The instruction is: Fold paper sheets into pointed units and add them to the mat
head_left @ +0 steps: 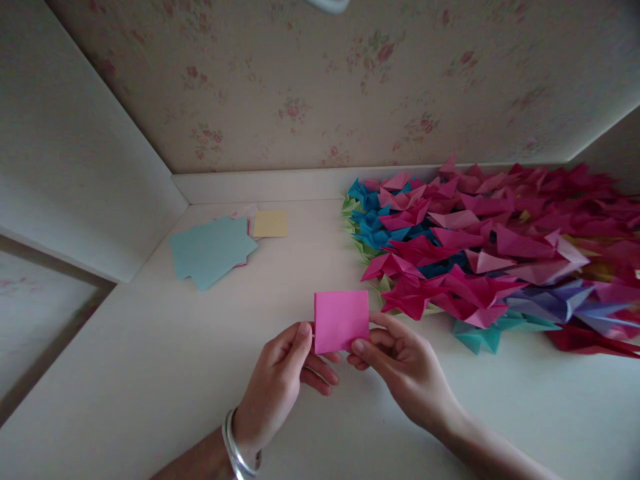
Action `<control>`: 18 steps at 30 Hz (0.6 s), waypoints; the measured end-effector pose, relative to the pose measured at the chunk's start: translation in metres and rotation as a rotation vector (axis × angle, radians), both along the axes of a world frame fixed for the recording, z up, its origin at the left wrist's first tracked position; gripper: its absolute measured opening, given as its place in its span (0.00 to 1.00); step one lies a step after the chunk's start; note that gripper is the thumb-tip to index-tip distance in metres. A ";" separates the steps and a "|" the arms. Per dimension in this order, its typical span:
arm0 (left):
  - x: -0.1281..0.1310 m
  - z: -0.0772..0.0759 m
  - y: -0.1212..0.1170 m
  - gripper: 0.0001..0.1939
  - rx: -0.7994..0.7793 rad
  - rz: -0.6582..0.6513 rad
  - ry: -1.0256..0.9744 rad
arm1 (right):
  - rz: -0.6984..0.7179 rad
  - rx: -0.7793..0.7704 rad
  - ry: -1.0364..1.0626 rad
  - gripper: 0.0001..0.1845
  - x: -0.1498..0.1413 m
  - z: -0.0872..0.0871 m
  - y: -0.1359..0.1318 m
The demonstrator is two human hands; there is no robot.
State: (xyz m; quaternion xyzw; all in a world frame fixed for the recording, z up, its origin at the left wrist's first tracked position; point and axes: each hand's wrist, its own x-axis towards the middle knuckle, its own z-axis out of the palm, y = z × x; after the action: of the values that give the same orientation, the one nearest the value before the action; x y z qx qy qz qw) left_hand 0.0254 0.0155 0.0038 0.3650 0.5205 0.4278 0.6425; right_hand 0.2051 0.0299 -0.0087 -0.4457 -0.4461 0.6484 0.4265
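Note:
A pink square of folded paper [341, 321] is held up above the white table, its flat face toward me. My right hand [395, 360] pinches its lower right corner, thumb in front and fingers behind. At the paper's left edge is my left hand [290, 367], with the thumb along that edge and the fingers partly behind and below it. A silver bangle circles my left wrist. How far the left fingers reach behind the paper is hidden.
Many folded paper cranes [470, 247] in pink, blue, green and purple are heaped on the right. Light blue paper sheets [213, 247] lie at the left, beside a small yellow square [271, 224]. A wallpapered wall [310, 87] rises behind the white table [150, 373].

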 end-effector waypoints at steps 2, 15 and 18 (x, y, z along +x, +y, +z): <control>-0.001 0.000 0.001 0.23 -0.023 -0.032 -0.055 | 0.036 0.035 0.005 0.14 -0.001 -0.001 0.001; -0.005 0.002 0.003 0.09 -0.066 -0.055 -0.005 | 0.043 0.280 -0.043 0.37 0.005 -0.010 -0.010; -0.007 0.002 0.004 0.11 -0.023 0.038 0.012 | 0.010 0.461 -0.204 0.40 0.008 -0.013 -0.011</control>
State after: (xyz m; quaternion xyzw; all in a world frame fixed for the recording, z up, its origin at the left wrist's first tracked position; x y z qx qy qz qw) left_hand 0.0187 0.0199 0.0056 0.3504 0.5358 0.4317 0.6354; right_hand 0.2127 0.0185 -0.0217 -0.3978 -0.6250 0.4833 0.4664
